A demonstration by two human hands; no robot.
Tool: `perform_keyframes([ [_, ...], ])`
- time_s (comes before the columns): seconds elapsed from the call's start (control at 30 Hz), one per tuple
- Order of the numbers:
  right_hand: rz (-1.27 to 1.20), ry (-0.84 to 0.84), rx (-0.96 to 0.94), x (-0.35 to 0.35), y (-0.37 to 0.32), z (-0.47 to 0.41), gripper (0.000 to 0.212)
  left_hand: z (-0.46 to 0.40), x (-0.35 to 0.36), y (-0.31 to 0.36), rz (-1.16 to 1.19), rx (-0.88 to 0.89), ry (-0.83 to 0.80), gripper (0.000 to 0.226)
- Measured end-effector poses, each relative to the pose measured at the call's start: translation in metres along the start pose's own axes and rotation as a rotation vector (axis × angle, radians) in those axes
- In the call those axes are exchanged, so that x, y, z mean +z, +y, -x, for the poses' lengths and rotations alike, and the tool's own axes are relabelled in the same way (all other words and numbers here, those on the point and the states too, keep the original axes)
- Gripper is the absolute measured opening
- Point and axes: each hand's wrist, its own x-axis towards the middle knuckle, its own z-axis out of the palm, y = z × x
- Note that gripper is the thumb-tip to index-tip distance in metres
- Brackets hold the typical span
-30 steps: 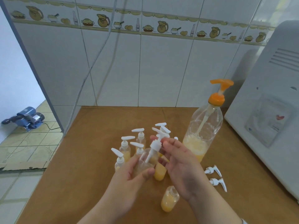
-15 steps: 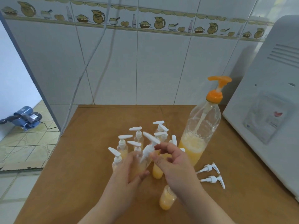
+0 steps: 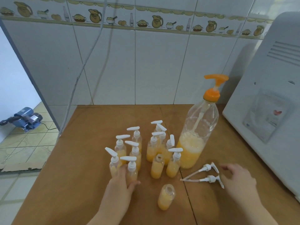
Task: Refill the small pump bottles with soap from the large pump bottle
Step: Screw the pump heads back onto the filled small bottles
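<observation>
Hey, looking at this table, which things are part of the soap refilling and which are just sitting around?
Part of the job:
- large pump bottle
- capped small bottles, one held by the left hand
- two open small bottles
- two loose white pumps, with the right hand reaching toward them

Just lying about:
- white appliance
- blue machine on the floor
- cardboard piece

You face a white tiled wall (image 3: pixel 155 67) with a jug-patterned border (image 3: pixel 146 21); a brown table (image 3: pixel 78 159) stands against it, patterned floor tiles (image 3: pixel 24 143) lying left.

Small bottles (image 3: pixel 146 151) stand left of the large bottle (image 3: pixel 197 135), loose pumps (image 3: pixel 205 173) right.
</observation>
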Motion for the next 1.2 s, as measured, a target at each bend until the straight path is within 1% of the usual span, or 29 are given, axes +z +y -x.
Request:
perform_keyframes([
  [0.07, 0.181, -0.113, -0.024, 0.012, 0.011, 0.001, 0.026, 0.002, 0.0, 0.0, -0.001, -0.038, -0.004, 0.039],
  [0.13, 0.273, -0.182, -0.03, 0.022, 0.015, 0.003, 0.027, 0.004, 0.001, -0.002, -0.014, -0.096, -0.044, 0.038],
  [0.23, 0.222, -0.224, -0.036, 0.029, 0.012, 0.012, 0.017, 0.009, 0.0, -0.008, -0.032, -0.185, -0.117, 0.039],
  [0.27, 0.198, -0.216, -0.036, 0.03, 0.011, 0.014, 0.018, 0.01, -0.002, -0.008, -0.069, -0.196, -0.137, 0.039],
  [0.33, 0.177, -0.197, -0.047, 0.031, 0.012, 0.018, 0.021, 0.014, -0.008, -0.006, -0.19, -0.171, -0.167, 0.035],
  [0.4, 0.152, -0.192, -0.056, 0.031, 0.015, 0.018, 0.023, 0.018, -0.011, 0.003, -0.226, -0.11, -0.197, 0.031],
  [0.47, 0.041, -0.203, -0.048, 0.028, 0.018, 0.016, 0.026, 0.021, -0.005, 0.013, -0.174, -0.015, -0.29, 0.033],
  [0.53, -0.19, -0.217, -0.059, 0.019, 0.018, 0.016, 0.032, 0.024, 0.008, 0.022, -0.119, 0.063, -0.376, 0.04],
  [0.6, -0.396, -0.243, -0.07, 0.006, 0.014, 0.021, 0.038, 0.024, 0.025, 0.027, -0.069, 0.1, -0.397, 0.055],
  [0.67, -0.494, -0.254, -0.116, -0.007, 0.009, 0.025, 0.042, 0.022, 0.042, 0.028, -0.013, 0.16, -0.438, 0.076],
  [0.7, -0.536, -0.249, -0.145, -0.014, 0.006, 0.026, 0.043, 0.021, 0.048, 0.029, 0.014, 0.183, -0.462, 0.079],
  [0.73, -0.57, -0.236, -0.174, -0.02, 0.002, 0.028, 0.044, 0.02, 0.052, 0.031, 0.042, 0.186, -0.477, 0.074],
  [0.83, -0.626, -0.159, -0.275, -0.04, -0.009, 0.03, 0.046, 0.016, 0.058, 0.034, 0.099, 0.173, -0.435, 0.047],
  [0.9, -0.641, -0.096, -0.349, -0.053, -0.02, 0.032, 0.047, 0.015, 0.052, 0.035, 0.11, 0.18, -0.387, 0.038],
  [0.97, -0.654, -0.04, -0.413, -0.067, -0.029, 0.033, 0.045, 0.014, 0.043, 0.038, 0.126, 0.201, -0.34, 0.035],
  [1.03, -0.649, -0.021, -0.473, -0.079, -0.038, 0.035, 0.043, 0.013, 0.031, 0.042, 0.152, 0.209, -0.3, 0.033],
  [1.13, -0.564, -0.008, -0.551, -0.09, -0.048, 0.036, 0.042, 0.013, 0.018, 0.046, 0.175, 0.212, -0.256, 0.04],
  [1.2, -0.526, 0.011, -0.569, -0.093, -0.053, 0.036, 0.043, 0.014, 0.013, 0.045, 0.189, 0.213, -0.239, 0.045],
])
